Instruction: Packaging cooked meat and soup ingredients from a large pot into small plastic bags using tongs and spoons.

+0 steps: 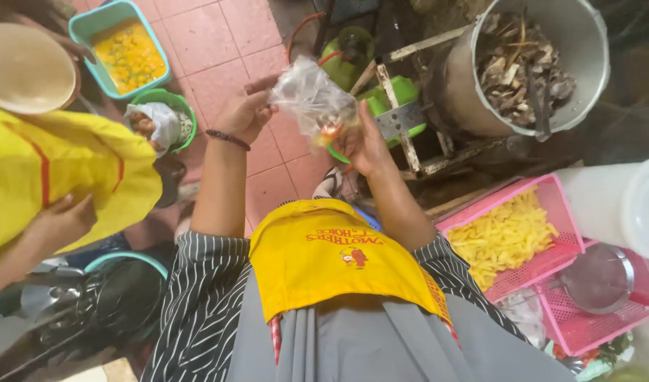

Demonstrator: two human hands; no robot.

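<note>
Above the pink tiled floor (pixel 218 78), both hands, left hand (pixel 248 113) and right hand (pixel 363 145), pinched a clear plastic bag (pixel 314 99); gripping near its mouth seemed wisest.

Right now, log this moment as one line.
left hand: grips plastic bag | right hand: supports bag | pink basket: yellow strips

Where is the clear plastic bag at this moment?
In the head view, the clear plastic bag is at top centre, held between the left hand and the right hand, above the red tiled floor and left of the big metal pot.
</note>
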